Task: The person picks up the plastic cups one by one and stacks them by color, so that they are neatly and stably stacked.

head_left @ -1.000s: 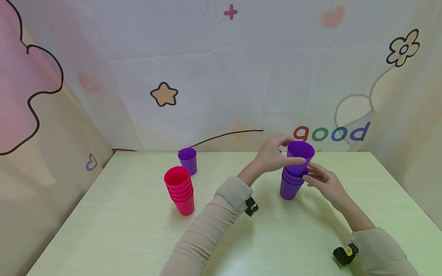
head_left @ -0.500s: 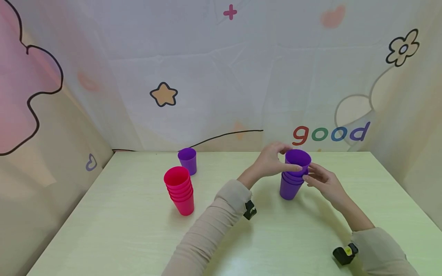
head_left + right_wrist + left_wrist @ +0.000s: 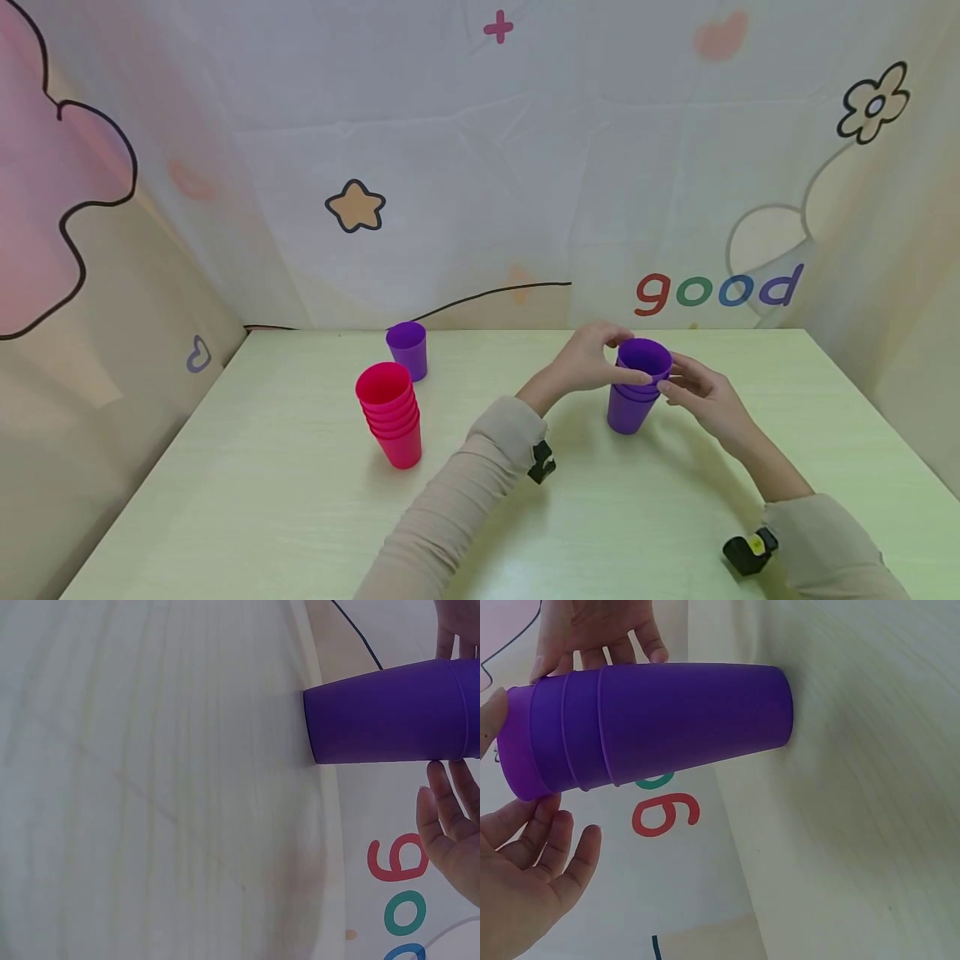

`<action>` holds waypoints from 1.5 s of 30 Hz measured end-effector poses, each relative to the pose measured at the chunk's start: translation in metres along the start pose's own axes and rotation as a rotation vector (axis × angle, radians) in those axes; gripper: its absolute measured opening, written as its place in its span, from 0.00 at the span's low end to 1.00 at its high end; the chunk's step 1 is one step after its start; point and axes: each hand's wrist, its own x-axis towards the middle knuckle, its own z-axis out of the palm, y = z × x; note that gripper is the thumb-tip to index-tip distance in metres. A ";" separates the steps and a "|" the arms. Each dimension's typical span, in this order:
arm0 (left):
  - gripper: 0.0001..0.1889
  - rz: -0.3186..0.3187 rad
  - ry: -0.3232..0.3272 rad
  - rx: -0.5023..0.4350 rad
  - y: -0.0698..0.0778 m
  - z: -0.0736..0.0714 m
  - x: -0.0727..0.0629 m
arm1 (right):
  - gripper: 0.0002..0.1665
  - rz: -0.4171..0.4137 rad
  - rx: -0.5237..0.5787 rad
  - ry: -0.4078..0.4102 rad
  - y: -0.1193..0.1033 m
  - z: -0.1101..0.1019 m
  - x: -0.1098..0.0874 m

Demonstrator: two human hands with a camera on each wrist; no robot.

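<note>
A stack of purple cups (image 3: 628,413) stands upright on the table at right of centre in the head view. My left hand (image 3: 585,363) pinches the topmost purple cup (image 3: 521,742) near its rim, thumb on the near side and fingers behind. That cup sits down inside the others, its rim a little above theirs. From the right, my right hand (image 3: 705,400) grips the stack just under the rims, thumb in front and fingers curled behind. In the right wrist view the base of the stack (image 3: 375,720) rests on the tabletop.
Left of centre on the pale table (image 3: 262,517) stands a stack of several pink-red cups (image 3: 399,446). Behind it is a single purple cup (image 3: 409,354), upright. A printed cloth (image 3: 450,192) closes off the back and sides.
My left hand has lowered the topmost purple cup into the stack, so its rim now sits close above the others. The right hand has stayed in place.
</note>
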 end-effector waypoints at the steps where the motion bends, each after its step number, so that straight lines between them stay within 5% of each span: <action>1: 0.30 0.000 -0.003 0.002 -0.001 0.000 0.000 | 0.29 0.004 -0.002 -0.001 0.000 0.000 0.000; 8: 0.34 -0.018 -0.018 0.023 -0.002 0.000 -0.003 | 0.29 0.010 -0.005 0.000 0.001 0.001 0.001; 15: 0.35 -0.019 -0.002 0.025 0.005 -0.016 -0.016 | 0.30 0.025 -0.021 0.000 0.001 0.000 0.002; 27: 0.31 0.096 0.102 -0.043 0.007 -0.039 -0.056 | 0.29 -0.007 0.003 -0.003 0.001 0.003 0.001; 45: 0.30 0.188 0.241 -0.081 0.013 -0.074 -0.111 | 0.30 0.005 -0.023 -0.010 -0.003 0.010 -0.001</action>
